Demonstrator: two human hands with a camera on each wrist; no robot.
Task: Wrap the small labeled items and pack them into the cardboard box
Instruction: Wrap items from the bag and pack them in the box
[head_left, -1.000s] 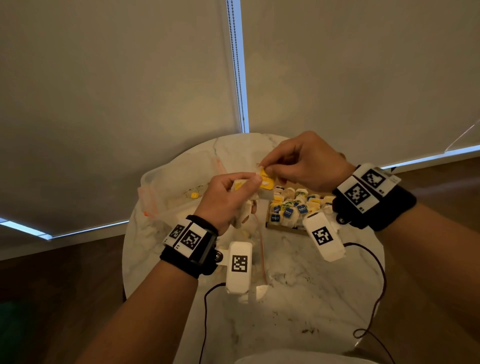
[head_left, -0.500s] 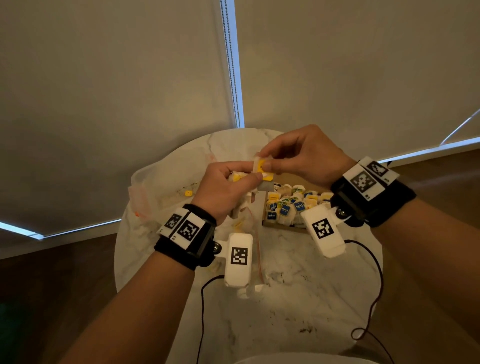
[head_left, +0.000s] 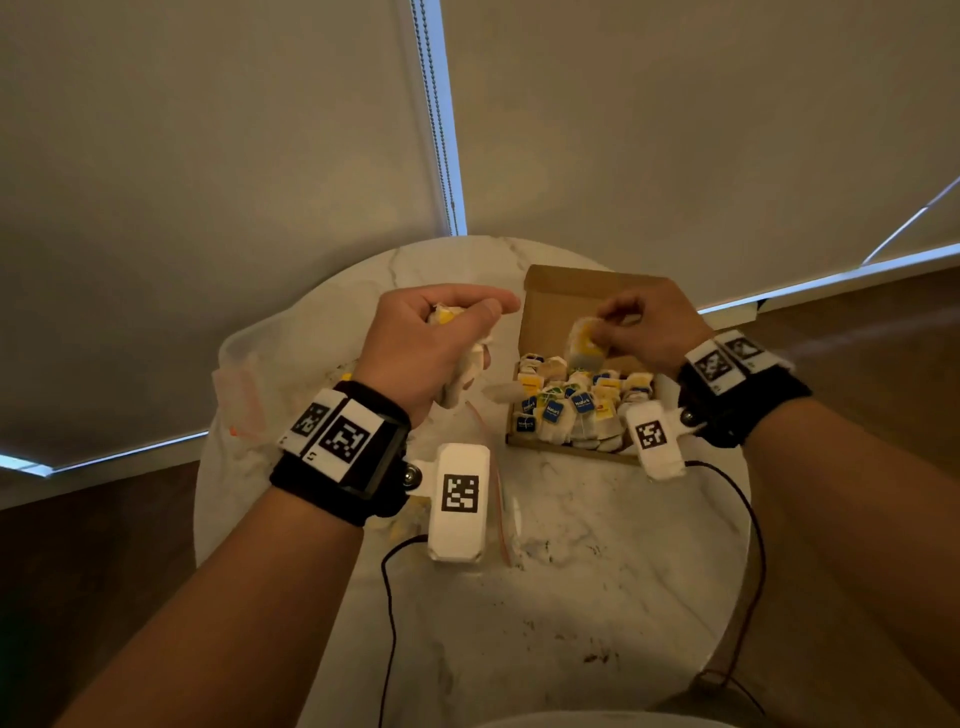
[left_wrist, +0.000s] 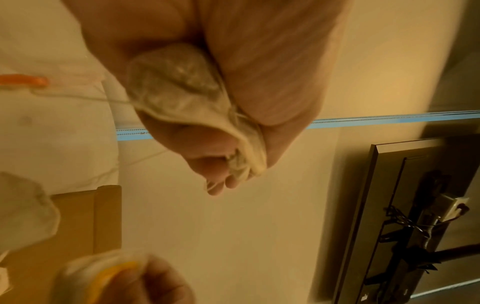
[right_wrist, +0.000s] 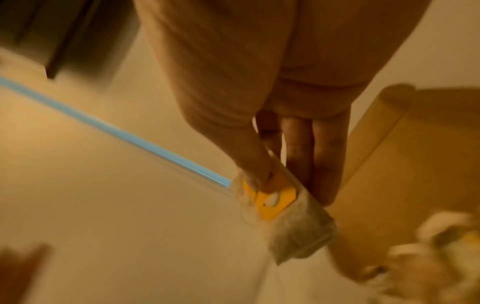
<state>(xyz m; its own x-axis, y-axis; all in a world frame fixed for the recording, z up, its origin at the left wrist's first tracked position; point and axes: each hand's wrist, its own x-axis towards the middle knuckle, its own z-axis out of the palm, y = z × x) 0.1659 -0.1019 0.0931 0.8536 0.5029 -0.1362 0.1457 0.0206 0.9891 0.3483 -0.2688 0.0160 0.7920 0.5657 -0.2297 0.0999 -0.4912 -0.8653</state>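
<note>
Pale roller blinds (head_left: 208, 156) are filling the background, and below them we are working over a round marble table (head_left: 597, 597). Toward its far right side the cardboard box (head_left: 566, 291) is sitting with its lid tipped back, already crowded with wrapped tea bags (head_left: 566, 410) showing blue and yellow tags. A translucent plastic bag (head_left: 249, 374) is lying on the table's left side.

Our right hand (head_left: 649, 332) is hovering over the box's far end, palm turned down, thumb and fingers pinching one wrapped tea bag with a yellow tag (right_wrist: 270, 201) — it is hanging just above the packed ones, not yet touching them. Our left hand (head_left: 431, 353) is held up to the left of the box, fingers curled into a fist around a bunch of loose tea bags (left_wrist: 182, 90), with strings trailing out.

We are judging the risks from here: the box is looking nearly full, so pressing this bag in could be nudging neighbours over the low front wall. The string wound round it could also be slipping loose once we let go — and a trailing string from the left fist might be snagging on the box edge.
</note>
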